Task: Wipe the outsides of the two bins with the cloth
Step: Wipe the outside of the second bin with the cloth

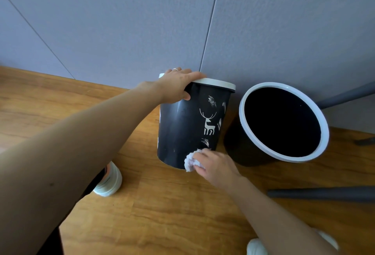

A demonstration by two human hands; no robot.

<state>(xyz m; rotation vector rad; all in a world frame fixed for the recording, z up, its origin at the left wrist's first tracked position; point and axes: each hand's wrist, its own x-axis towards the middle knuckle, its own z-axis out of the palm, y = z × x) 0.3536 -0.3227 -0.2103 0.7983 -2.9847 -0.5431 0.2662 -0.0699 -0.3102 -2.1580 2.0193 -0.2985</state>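
Two dark bins with white rims stand on the wooden floor by the wall. The left bin (178,128) carries a white deer print and is tipped away from me. My left hand (178,87) grips its white rim, thumb on the outer wall. My right hand (213,163) holds a crumpled white cloth (191,161) pressed against the bin's lower side near the base. The right bin (243,145) stands a little apart, its opening facing me and its inside dark.
A grey-blue panelled wall (203,21) rises right behind the bins. Dark furniture legs (324,193) lie across the floor at the right. My white shoes (109,181) are on the wooden floor (162,214) below the bins.
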